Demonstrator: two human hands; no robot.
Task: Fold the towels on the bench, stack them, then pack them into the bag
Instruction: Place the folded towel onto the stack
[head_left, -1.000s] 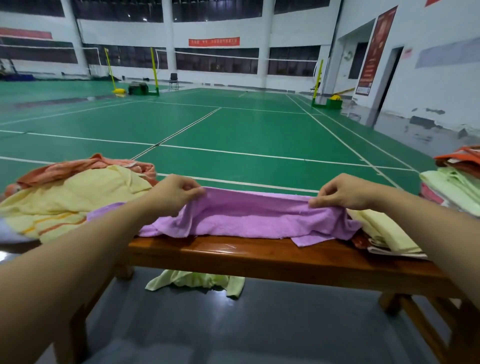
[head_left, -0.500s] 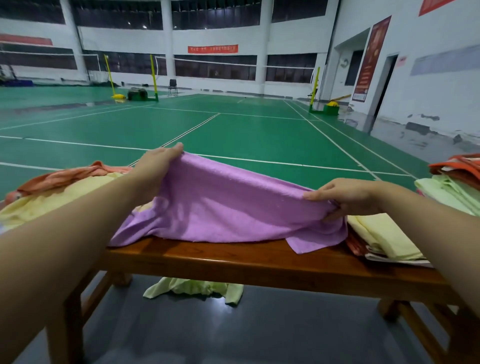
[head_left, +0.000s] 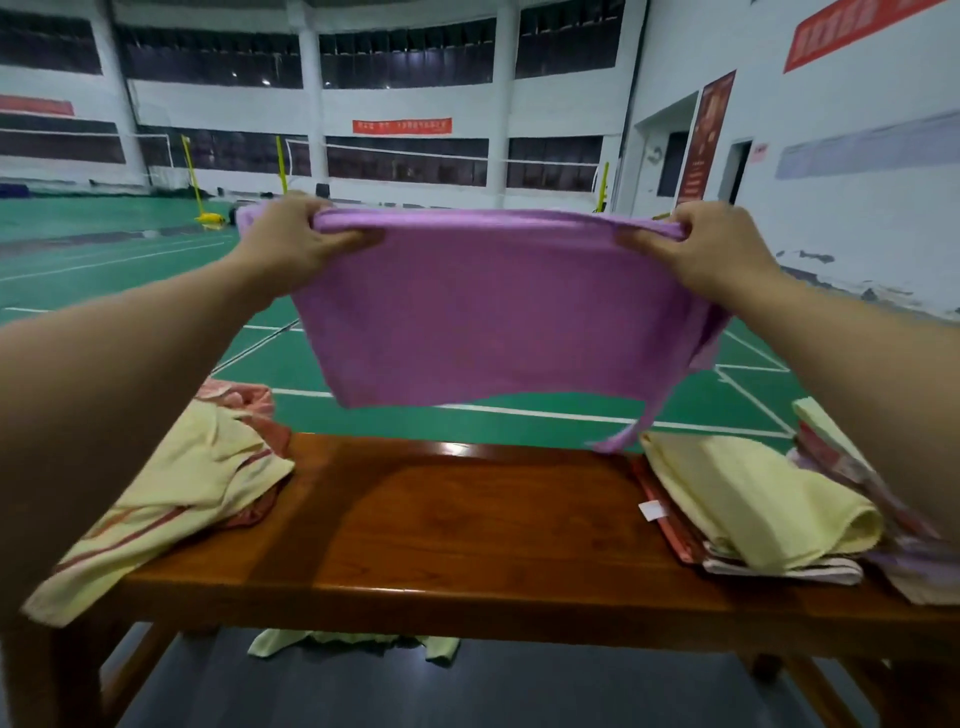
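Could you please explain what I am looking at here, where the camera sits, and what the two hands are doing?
There is no machine: a person wears one wide-angle camera on the head, looking forward and down over their own arms. The left hand and right hand each have a grip on the top edge of a purple towel, holding it spread in the air above a wooden bench. On the bench's left end lies a loose yellow towel over an orange one; at the right end sits a stack of folded towels. Another pale towel lies on the floor underneath. Behind is a green sports court.
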